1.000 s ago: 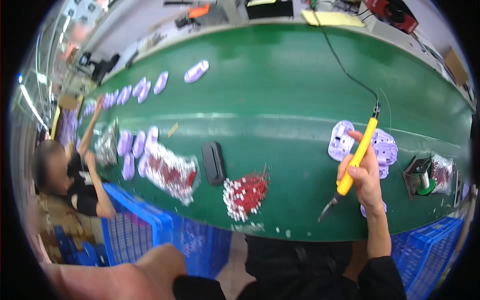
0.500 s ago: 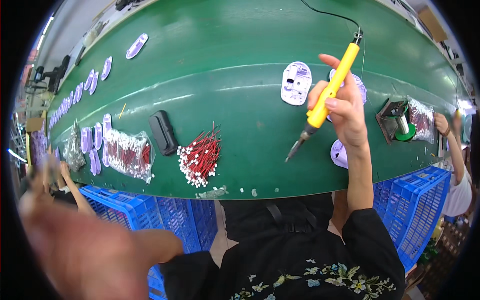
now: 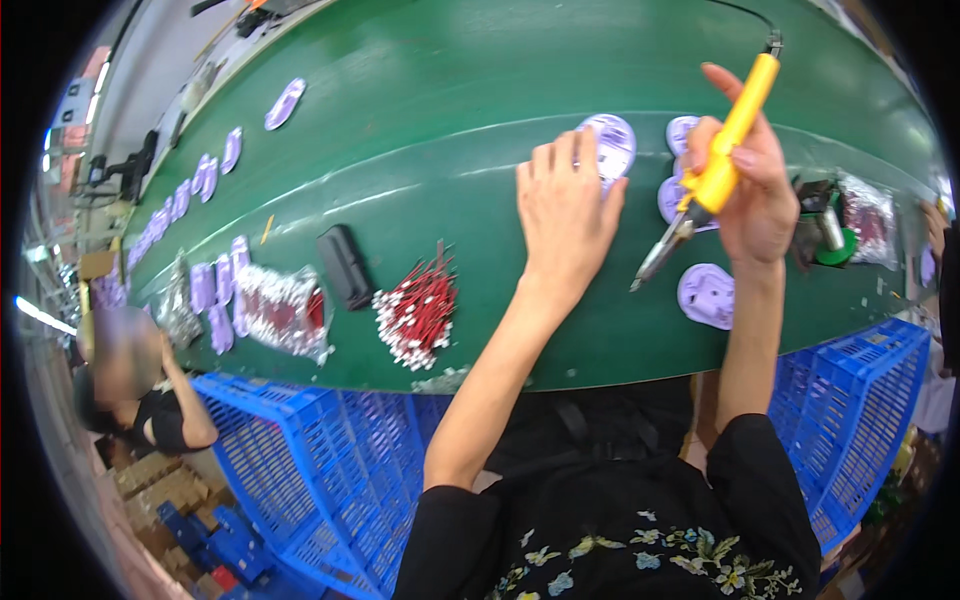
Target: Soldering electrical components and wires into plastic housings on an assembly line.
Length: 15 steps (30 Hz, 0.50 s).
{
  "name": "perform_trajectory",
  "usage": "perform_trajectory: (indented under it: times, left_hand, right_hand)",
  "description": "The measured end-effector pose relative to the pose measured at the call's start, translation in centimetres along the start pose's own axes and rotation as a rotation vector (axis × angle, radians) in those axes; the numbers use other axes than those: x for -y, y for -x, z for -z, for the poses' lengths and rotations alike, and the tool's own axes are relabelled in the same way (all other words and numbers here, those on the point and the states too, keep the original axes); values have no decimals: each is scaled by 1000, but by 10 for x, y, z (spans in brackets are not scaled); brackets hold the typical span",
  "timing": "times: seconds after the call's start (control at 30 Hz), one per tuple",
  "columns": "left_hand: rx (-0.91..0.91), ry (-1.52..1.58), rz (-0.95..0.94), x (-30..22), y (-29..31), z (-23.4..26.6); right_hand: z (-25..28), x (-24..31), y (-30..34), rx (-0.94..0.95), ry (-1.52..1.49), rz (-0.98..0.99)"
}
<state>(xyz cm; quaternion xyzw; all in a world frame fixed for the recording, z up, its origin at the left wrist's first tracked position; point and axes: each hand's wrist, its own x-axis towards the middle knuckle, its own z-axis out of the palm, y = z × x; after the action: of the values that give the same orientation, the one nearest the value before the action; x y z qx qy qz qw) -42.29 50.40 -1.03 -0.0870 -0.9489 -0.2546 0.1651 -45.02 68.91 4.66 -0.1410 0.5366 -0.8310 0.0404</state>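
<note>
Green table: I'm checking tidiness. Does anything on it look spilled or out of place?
Small whitish scraps lie at the near edge of the green table, near the heap of red wires, looking like litter. A thin yellow strip lies by itself, left of the black case.

The yellow tool point(image 3: 742, 122) looks plastic, the green tabletop point(image 3: 440, 100) glossy.

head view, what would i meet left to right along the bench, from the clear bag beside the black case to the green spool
Clear bag, black case, pile of red leads, left hand, right hand, green spool.
</note>
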Motion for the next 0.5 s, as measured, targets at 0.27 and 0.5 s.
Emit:
perform_trajectory:
  times: [0.27,0.5]
  left_hand:
    - [339,169,-72,42,97,89]
    - [154,299,219,44,142,106]
  right_hand:
    - [-8,0,1,64,83,-54]
    - [-13,-8,3,80,168,-110]
